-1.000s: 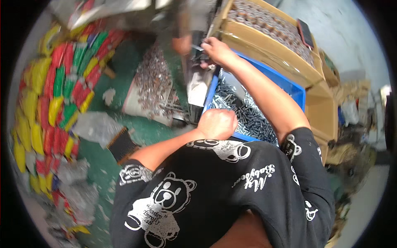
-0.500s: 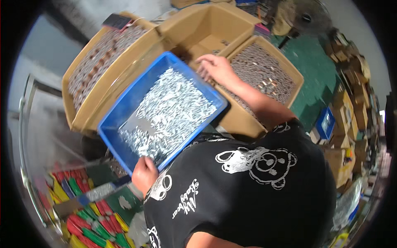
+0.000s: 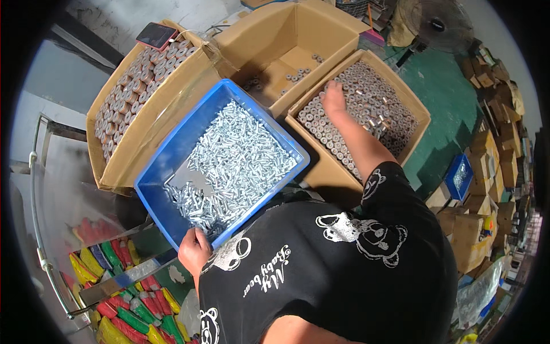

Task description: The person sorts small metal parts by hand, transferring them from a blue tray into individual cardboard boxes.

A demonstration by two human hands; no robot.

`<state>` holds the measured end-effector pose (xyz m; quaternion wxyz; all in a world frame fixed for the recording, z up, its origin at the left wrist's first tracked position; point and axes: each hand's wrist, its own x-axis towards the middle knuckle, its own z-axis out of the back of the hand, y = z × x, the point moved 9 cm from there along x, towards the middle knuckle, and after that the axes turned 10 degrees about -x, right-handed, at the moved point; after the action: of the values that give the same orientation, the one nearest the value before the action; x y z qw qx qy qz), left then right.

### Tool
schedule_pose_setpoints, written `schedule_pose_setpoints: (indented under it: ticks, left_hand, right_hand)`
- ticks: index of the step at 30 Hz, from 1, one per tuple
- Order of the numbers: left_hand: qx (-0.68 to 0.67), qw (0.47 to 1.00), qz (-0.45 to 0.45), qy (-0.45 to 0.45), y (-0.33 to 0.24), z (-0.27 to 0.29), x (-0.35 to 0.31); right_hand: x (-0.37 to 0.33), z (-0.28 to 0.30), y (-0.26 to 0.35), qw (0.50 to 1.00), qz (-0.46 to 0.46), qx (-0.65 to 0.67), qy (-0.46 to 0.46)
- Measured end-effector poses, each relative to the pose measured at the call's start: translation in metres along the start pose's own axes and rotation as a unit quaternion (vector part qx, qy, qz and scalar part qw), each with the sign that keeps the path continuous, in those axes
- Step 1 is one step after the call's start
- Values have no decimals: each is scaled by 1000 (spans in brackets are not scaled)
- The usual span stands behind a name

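A blue plastic bin point(image 3: 172, 153) tilts in front of me, filled with small silvery screw-like metal pieces point(image 3: 243, 146). My left hand point(image 3: 195, 250) grips its near-left corner, thumb over the rim. To the right, my right hand point(image 3: 333, 100) reaches into a cardboard carton point(image 3: 322, 166) packed with small ring-ended cylinders point(image 3: 372, 86). Its fingers curl down at those cylinders; whether they hold one is hidden. Some cylinders near the hand lie on their sides, showing shiny copper-toned walls.
Another carton of cylinders point(image 3: 123, 106) stands left, with a phone point(image 3: 156, 35) on its edge. Behind, an open carton point(image 3: 321, 28) holds a few loose cylinders. Colourful packets point(image 3: 134, 318) and a metal rail point(image 3: 35, 200) are at lower left. A fan point(image 3: 438, 24) stands far right.
My right hand has moved right, from beside the bin's far-right rim into the right carton, its fingers now curled downward. My left hand stays on the bin's corner.
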<state>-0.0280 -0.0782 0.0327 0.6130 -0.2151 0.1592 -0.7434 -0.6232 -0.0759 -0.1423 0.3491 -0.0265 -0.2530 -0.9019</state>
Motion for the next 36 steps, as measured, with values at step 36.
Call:
schedule_pose_setpoints:
  ticks: [36]
  left_hand:
    - [13, 999, -32, -33, -21, 14, 18]
  right_hand:
    - [53, -171, 274, 774, 268, 67, 570]
